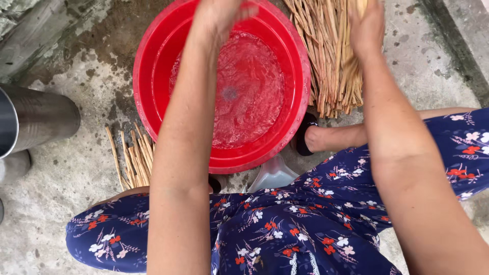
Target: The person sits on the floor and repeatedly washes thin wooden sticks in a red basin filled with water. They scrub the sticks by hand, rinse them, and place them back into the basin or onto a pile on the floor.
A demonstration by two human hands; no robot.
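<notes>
A round red basin [147, 76] holds rippling water in front of me on the concrete. My left hand [216, 15] hovers over the far side of the basin, blurred, fingers loosely curled, with nothing seen in it. My right hand [365, 25] rests on a thick bundle of tan straw stalks [331, 66] lying to the right of the basin; its fingers run past the top edge, so the grip is hidden. Both forearms reach out over my knees, which are covered by dark blue flowered cloth [285, 229].
A smaller bunch of straw stalks [133, 158] lies on the ground left of the basin. A shiny metal cylinder pot [35, 119] stands at the left edge. My foot in a black sandal [313, 136] sits beside the basin. A pale plastic object [272, 175] lies under it.
</notes>
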